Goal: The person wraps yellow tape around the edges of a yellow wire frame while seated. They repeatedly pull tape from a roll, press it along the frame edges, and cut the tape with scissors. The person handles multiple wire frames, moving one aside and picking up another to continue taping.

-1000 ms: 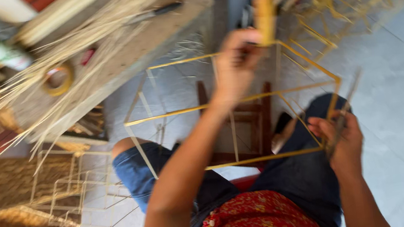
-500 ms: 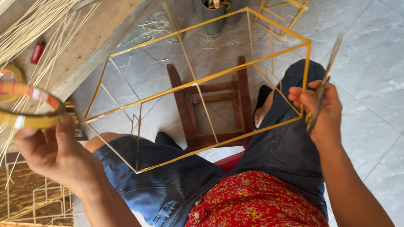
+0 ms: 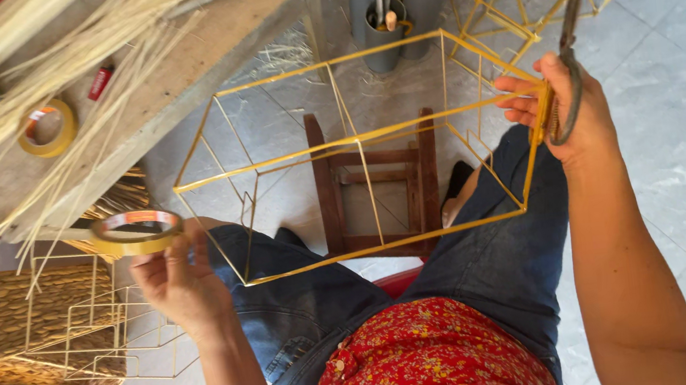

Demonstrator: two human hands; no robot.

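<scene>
Holding tape roll (image 3: pixel 136 232), wire frame (image 3: pixel 356 153), stool (image 3: pixel 376 185) beneath

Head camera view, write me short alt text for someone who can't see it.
A seated person holds a yellow wire box frame over their lap, the right hand gripping one end along with scissors, the left hand holding a roll of yellow tape. A workbench strewn with straw stands to the left, a wooden stool below.
</scene>
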